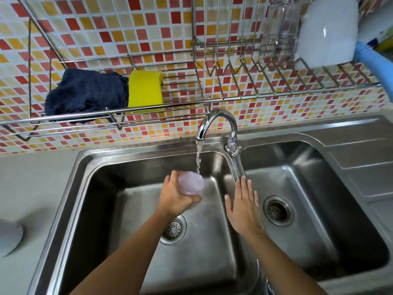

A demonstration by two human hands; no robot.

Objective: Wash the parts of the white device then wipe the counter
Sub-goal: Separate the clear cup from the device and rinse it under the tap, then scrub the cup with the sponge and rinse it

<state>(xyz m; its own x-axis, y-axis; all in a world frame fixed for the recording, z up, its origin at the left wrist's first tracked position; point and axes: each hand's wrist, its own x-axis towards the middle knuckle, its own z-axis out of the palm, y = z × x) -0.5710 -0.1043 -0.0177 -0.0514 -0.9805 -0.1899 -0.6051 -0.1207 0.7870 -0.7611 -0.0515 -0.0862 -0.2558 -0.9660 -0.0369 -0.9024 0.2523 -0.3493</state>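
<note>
Materials and finishes at the sink

Brushed steel double sink (344, 158) showing a dull sheen; polished chrome tap (221, 120) gleaming; translucent, smooth plastic cup (191, 182) glistening wet; wire rack (148, 103) shining metal, bearing a fuzzy navy cloth (85, 93) and matt yellow sponge (145, 90); glossy mosaic tiles (106, 28) reflecting light; counter (32, 184) looking matt grey.

- Mosaic wall (102, 28) in red, orange and cream tiles.
- Wire rack (191, 99) on it.
- Steel double sink (350, 150) in a grey counter (32, 188).
</note>
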